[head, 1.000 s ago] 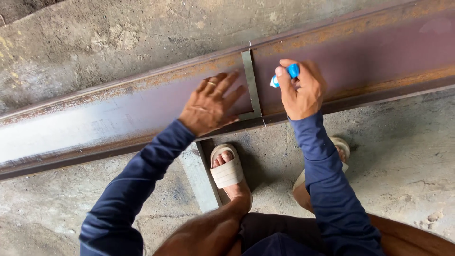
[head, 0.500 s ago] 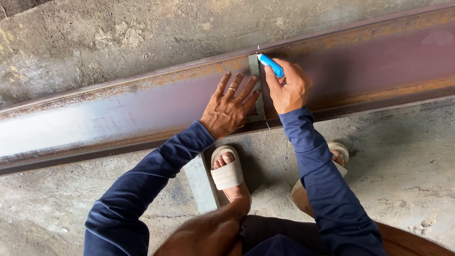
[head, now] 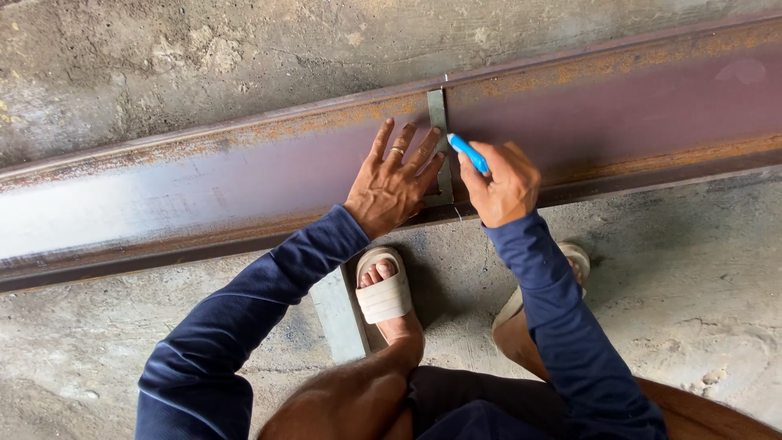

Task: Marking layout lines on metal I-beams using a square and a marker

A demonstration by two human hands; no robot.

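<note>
Left hand, fingers spread, pressing steel square flat against rusty beam to steady it; right hand pinching blue marker along blade edge.

Soft, even daylight; sharp focus, pale glare on beam at left.
</note>
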